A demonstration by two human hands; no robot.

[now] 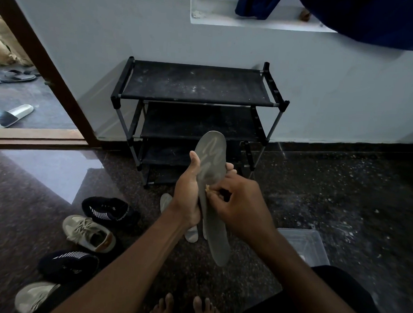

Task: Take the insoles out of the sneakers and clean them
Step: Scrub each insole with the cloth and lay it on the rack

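1. The left hand (187, 197) grips the grey insole (212, 152) about its middle. The thumb lies along the left edge and the fingers wrap behind, their tips showing at the right edge.
2. The insole is held in the air, nearly upright, with its toe end toward 12 o'clock and its heel end toward 6 o'clock.
3. The right hand (243, 211) has its fingers curled and pinches a small tan piece (208, 188) against the insole's face, just beside the left palm. I cannot tell what that piece is.
4. A black shoe rack (196, 85) stands at 12 o'clock, backed against the wall, with a dusty top shelf.
5. Two pale insoles (191, 234) lie on the floor beneath the hands, partly hidden by the left wrist.
6. Sneakers run in a line from 9 to 7 o'clock: a dark sneaker (110, 211), a beige sneaker (88, 233), a second dark one (68, 266), and a second beige one (34, 295) cut by the frame edge.
7. A clear plastic box (303, 244) sits at 4 o'clock, beside the right forearm.
8. Speckled dark floor (340, 196) lies open from 2 to 3 o'clock. At 10 o'clock glossy floor runs to a wooden threshold (37, 136).
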